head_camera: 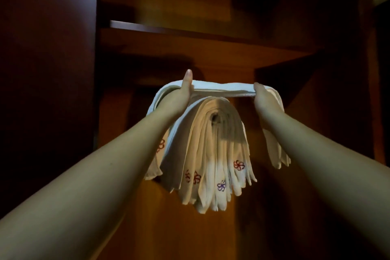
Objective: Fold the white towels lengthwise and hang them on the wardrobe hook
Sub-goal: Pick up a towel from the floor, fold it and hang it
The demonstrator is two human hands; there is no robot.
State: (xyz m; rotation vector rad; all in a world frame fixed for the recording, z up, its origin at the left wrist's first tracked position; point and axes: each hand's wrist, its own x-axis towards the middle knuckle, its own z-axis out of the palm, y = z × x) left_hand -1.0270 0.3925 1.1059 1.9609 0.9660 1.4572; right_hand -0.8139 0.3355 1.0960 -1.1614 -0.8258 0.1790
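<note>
While both forearms reach up into the wardrobe, the left hand and right hand each pinch an end of a folded white towel, stretched level between them with its ends drooping outside each hand. Just beyond and below it, a thick bundle of hung towels already drapes over a hook I cannot make out. Judging by this, most of the hanging is done and this towel still has to go on.

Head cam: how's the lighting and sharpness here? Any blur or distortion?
Head view: dim and warm; wardrobe panel at left nearly black. A brighter patch falls on the lower hung towels; flower prints are readable. The shelf edge is soft and smeared. Forearms balloon toward the corners, wide-angle stretch. Left hand and right hand, holding the stretched towel, are reasonably sharp.
</note>
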